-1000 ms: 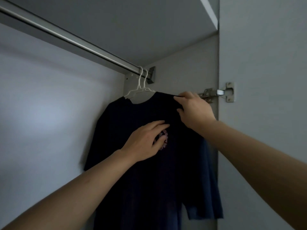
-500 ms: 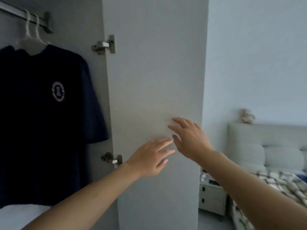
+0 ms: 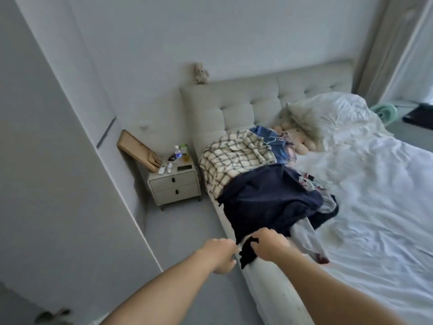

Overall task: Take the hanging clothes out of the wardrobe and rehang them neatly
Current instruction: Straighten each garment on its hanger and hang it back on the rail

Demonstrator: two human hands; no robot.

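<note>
The right hand [image 3: 269,245] pinches the hem of the navy garment [image 3: 269,198], which lies heaped on the bed's [image 3: 375,207] left edge; the left hand [image 3: 219,254] curls just beside it, its hold unclear.

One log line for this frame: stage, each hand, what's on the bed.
stage: picking next garment off bed | right hand: grips navy garment | left hand: at its hem, grip unclear | also piled: plaid shirt, hangers
</note>
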